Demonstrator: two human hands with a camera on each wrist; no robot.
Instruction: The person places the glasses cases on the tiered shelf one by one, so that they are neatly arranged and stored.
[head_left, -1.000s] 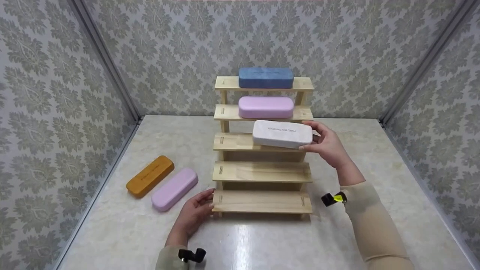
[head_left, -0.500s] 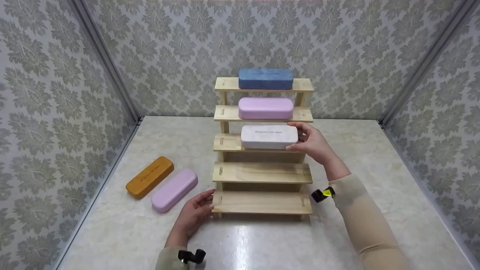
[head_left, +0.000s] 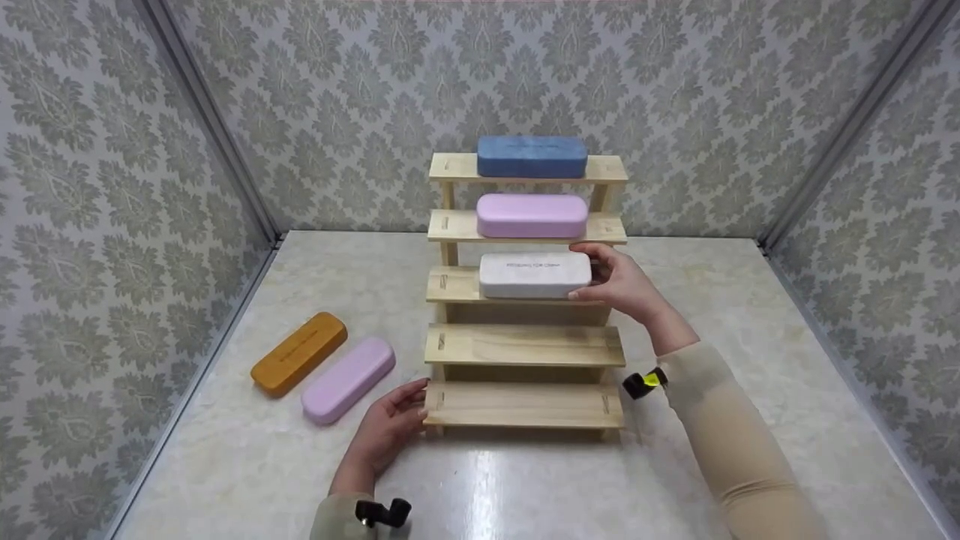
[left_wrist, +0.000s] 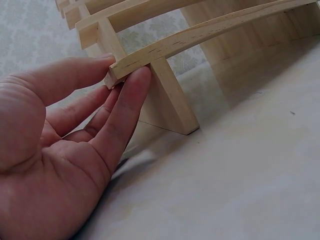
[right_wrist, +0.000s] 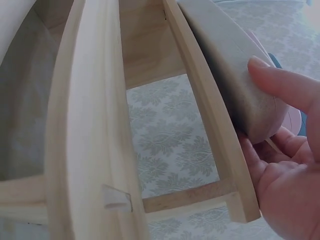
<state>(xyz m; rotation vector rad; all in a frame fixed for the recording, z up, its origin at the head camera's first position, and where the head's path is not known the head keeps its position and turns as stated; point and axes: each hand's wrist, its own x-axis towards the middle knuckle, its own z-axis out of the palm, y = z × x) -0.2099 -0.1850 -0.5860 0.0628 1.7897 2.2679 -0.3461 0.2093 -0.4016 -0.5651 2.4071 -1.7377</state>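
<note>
My right hand (head_left: 628, 285) grips the right end of a white glasses case (head_left: 534, 277), thumb at its front and fingers behind. Dark lettering runs across its lid. The case lies lengthwise at the middle step of a wooden tiered stand (head_left: 525, 406); in the right wrist view its underside (right_wrist: 240, 75) is close to the plank. With my left hand (head_left: 388, 421) I pinch the left end of the lowest plank, and the left wrist view shows thumb and fingertips on that plank end (left_wrist: 135, 62). Higher up, a lilac glasses case (head_left: 532, 216) and a blue one (head_left: 532, 157) occupy the top two steps.
On the table (head_left: 247, 465), left of the stand, an orange glasses case (head_left: 300, 354) and a second lilac case (head_left: 349, 380) lie slanted side by side. Patterned walls (head_left: 360, 112) enclose the back and both sides.
My right hand has brought the white case leftward and slightly down, from a tilted position over the middle step's right side to square along that step. My left hand has stayed put.
</note>
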